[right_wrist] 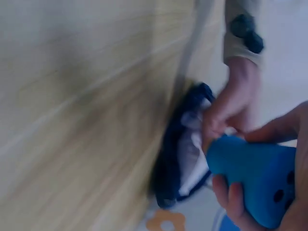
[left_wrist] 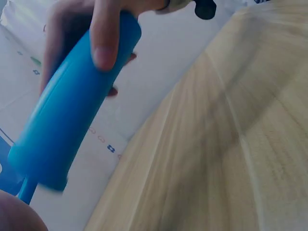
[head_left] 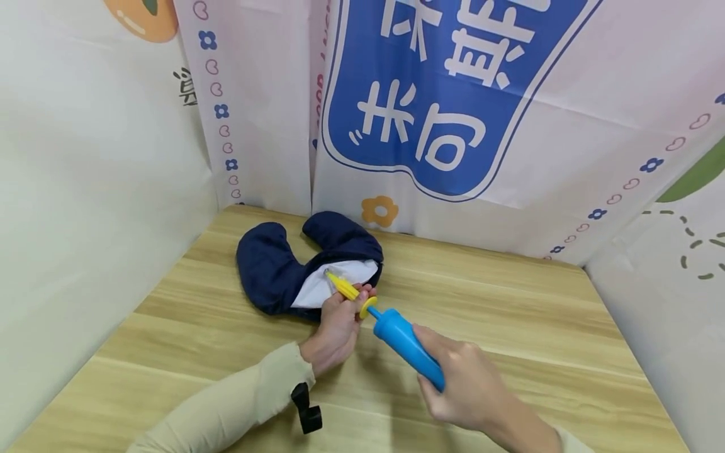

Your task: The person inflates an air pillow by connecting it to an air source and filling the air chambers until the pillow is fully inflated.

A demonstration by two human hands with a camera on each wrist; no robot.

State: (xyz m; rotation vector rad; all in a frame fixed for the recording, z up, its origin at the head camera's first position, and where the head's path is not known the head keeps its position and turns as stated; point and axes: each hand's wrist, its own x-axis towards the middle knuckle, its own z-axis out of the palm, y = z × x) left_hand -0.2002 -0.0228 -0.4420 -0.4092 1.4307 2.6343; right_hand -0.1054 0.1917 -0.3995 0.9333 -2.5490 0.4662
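Note:
A navy U-shaped neck pillow (head_left: 263, 267) lies on the table, its cover open over a white inner lining (head_left: 310, 290). My left hand (head_left: 337, 330) pinches the yellow nozzle (head_left: 343, 287) of a hand pump, whose tip sits at the white part; whether it is inside a valve is too small to tell. My right hand (head_left: 472, 387) grips the blue pump barrel (head_left: 404, 343), with a short length of blue rod showing between barrel and yellow collar (head_left: 368, 307). Close up in the left wrist view is the blue barrel (left_wrist: 79, 106). Dark holes mark the barrel's end (right_wrist: 281, 195) in the right wrist view.
The wood-grain table (head_left: 510, 327) is bounded by printed cloth walls (head_left: 566, 145) at the back and both sides. A black strap mount (head_left: 306, 408) sits on the left sleeve (head_left: 226, 396).

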